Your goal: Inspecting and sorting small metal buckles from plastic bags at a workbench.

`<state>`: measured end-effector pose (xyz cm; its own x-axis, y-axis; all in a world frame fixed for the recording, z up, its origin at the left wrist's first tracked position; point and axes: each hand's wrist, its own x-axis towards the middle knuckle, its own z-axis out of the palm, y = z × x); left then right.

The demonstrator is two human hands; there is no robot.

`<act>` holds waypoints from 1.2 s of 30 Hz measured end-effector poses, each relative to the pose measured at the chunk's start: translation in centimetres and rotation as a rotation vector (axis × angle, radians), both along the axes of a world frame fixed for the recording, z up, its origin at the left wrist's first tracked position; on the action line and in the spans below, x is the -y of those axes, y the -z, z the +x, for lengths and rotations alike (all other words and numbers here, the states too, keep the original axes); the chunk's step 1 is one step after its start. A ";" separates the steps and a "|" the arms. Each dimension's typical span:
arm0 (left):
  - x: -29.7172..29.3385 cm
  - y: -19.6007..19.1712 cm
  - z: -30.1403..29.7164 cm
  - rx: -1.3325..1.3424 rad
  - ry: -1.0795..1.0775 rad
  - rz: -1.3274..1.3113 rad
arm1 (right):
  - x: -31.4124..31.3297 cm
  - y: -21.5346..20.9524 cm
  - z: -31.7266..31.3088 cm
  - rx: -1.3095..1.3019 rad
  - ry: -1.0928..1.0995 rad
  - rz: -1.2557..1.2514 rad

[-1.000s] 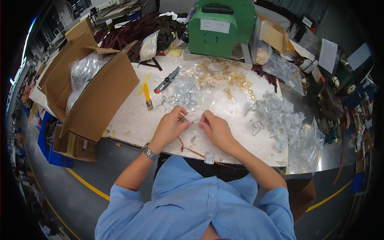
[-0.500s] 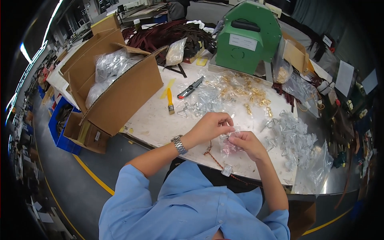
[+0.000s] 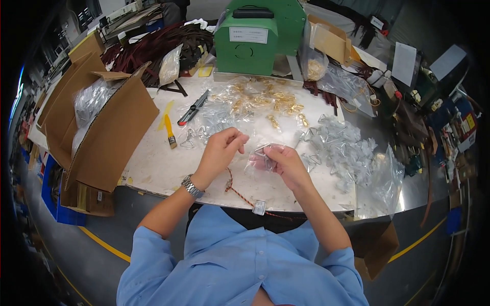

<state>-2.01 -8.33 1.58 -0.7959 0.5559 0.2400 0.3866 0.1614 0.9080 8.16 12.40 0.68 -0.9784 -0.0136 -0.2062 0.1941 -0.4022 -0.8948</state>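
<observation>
We have room on the table (image 3: 150, 171) at the left front, between the big box (image 3: 115, 143) and our left hand (image 3: 221, 152). The box stands tall and blocks the far left. A brush (image 3: 170, 132) and a knife (image 3: 194, 108) lie low at the back of that room. The gap to our right hand (image 3: 283, 159) is thin, with a clear bag (image 3: 258, 161) beside it and a cord (image 3: 239, 193) in front. Silver bits (image 3: 347, 148) block the right. Straight back, we meet gold bits (image 3: 275, 98), then the tall green machine (image 3: 246, 53).
</observation>
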 end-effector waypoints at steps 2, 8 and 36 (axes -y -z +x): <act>0.0 0.0 0.8 0.329 0.008 0.022 | -0.1 -0.1 0.2 -0.048 0.112 -0.044; -1.6 0.1 4.8 0.655 0.238 0.104 | 1.5 0.3 0.7 -0.135 0.186 -0.061; 1.4 -1.8 5.3 0.593 0.011 0.307 | 2.6 -0.6 2.4 -0.053 0.292 -0.106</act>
<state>3.34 -9.70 3.36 -0.8363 0.5413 -0.0877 -0.1921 -0.1394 0.9714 10.60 9.78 1.32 -0.9536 0.2505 -0.1670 0.0109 -0.5257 -0.8506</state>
